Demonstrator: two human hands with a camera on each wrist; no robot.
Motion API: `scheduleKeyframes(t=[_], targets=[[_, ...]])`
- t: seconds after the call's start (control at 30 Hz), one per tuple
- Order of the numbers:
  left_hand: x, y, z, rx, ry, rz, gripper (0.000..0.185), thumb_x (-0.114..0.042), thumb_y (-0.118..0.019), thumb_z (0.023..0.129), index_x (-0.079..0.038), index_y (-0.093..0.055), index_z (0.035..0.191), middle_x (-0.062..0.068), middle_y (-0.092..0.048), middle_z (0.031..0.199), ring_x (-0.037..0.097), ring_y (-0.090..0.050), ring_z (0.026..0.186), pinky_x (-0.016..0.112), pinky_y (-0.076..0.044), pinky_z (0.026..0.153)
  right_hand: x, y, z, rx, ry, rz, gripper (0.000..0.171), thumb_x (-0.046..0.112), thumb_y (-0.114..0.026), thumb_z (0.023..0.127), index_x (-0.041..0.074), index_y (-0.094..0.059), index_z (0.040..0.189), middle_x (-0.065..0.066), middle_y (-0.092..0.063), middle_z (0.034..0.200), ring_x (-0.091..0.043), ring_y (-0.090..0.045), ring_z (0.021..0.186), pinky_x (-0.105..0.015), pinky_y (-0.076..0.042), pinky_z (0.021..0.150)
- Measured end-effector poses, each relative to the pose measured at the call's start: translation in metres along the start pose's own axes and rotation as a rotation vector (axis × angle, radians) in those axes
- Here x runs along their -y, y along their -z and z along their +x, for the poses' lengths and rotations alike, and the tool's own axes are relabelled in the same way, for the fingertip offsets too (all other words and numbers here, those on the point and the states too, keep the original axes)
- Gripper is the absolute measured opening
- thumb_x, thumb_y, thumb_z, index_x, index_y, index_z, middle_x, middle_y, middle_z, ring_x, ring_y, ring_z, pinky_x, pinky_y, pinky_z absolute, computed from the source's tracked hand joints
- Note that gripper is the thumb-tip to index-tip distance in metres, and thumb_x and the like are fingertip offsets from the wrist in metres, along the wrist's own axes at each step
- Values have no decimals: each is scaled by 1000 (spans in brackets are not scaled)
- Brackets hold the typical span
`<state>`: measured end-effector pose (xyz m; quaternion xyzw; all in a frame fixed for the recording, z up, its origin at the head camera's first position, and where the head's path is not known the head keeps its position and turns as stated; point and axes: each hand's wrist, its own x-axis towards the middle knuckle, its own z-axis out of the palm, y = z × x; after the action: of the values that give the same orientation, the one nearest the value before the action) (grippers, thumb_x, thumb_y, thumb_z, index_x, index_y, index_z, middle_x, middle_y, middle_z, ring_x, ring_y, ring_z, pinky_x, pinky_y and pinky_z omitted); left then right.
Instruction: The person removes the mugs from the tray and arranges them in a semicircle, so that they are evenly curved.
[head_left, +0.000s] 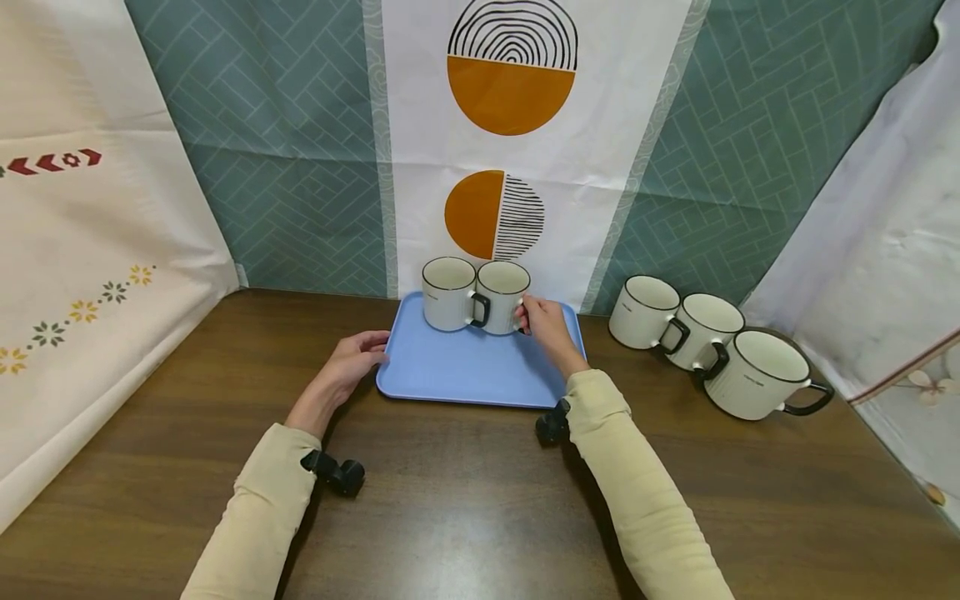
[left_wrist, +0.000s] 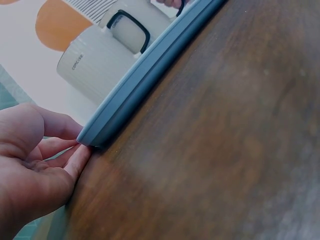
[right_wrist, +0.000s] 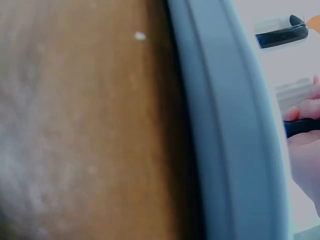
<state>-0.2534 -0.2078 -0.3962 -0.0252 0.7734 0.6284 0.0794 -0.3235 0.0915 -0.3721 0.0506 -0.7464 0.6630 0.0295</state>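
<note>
A light blue tray (head_left: 465,375) lies on the brown wooden table, with two white mugs with black rims at its far edge. My right hand (head_left: 543,325) holds the black handle of the right mug (head_left: 501,296), fingers curled round it; the right wrist view shows those fingers (right_wrist: 305,112) on the dark handle beyond the tray rim (right_wrist: 235,125). The left mug (head_left: 448,292) stands beside it, touching or nearly so. My left hand (head_left: 356,354) rests with relaxed fingers against the tray's left edge; in the left wrist view its fingertips (left_wrist: 75,157) touch the tray corner (left_wrist: 95,135).
Three more white mugs (head_left: 645,312) (head_left: 705,329) (head_left: 761,375) stand in a row on the table at the right. Patterned cloth panels wall in the table at the back and on both sides. The wooden table (head_left: 465,500) stretches toward me.
</note>
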Motion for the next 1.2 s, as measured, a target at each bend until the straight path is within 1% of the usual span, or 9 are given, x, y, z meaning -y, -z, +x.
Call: scheduleKeyframes(t=[0.2,0.37,0.43,0.57,0.67,0.8,0.93,1.1,1.2], targets=[[-1,0,0,0,2,0,48,4,-47,96,9,-36,143,28,-41,141,36,-40,128,44,-34,108,5,4,-1,-2,-15,-22,39,21,-43,103,-4,-58,78,-5,-50,65,-11,-41,57,-24,-37,56],[-1,-2,-1,5,-2,-17,49,4,-47,96,9,-36,143,29,-40,141,37,-40,129,44,-33,108,13,14,-3,-28,-34,51,38,18,-43,103,-3,-57,75,-4,-47,62,-10,-40,56,-24,-36,54],[-2,-3,-1,6,-4,-20,49,4,-47,96,9,-36,143,29,-40,141,37,-40,129,45,-33,108,20,21,-7,-33,-38,81,37,16,-42,103,-4,-56,74,-4,-46,61,-11,-40,56,-24,-37,55],[-1,-2,0,5,-4,-17,49,4,-47,95,9,-36,143,28,-41,141,36,-40,129,44,-33,108,28,36,-12,-36,-26,96,36,16,-42,103,0,-56,74,-2,-45,61,-12,-40,58,-25,-39,58],[1,0,1,0,-1,-12,49,5,-48,95,9,-37,142,28,-41,140,36,-41,129,44,-34,108,32,47,-15,-39,9,127,37,17,-43,103,5,-55,69,0,-45,60,-11,-39,56,-24,-39,58],[2,0,2,-4,3,-12,49,5,-49,95,8,-38,142,28,-42,140,36,-41,128,44,-34,108,46,64,-28,-15,70,184,42,13,-42,102,8,-55,63,1,-44,57,-10,-36,53,-23,-37,56],[1,0,3,-2,2,-9,49,4,-49,95,8,-38,142,27,-42,140,35,-41,128,44,-34,108,60,84,-44,3,86,214,44,13,-42,102,11,-56,61,3,-46,56,-8,-40,52,-20,-36,54],[0,1,2,3,8,-10,49,5,-48,95,9,-37,143,28,-41,141,35,-40,129,44,-33,108,70,109,-67,33,105,229,43,12,-42,102,9,-58,62,3,-50,59,-7,-43,53,-19,-40,53],[-1,1,1,7,10,-7,50,4,-48,95,8,-36,143,27,-40,142,36,-39,130,44,-32,109,69,127,-79,80,129,261,41,11,-43,102,6,-58,64,1,-51,60,-8,-43,54,-21,-42,56]])
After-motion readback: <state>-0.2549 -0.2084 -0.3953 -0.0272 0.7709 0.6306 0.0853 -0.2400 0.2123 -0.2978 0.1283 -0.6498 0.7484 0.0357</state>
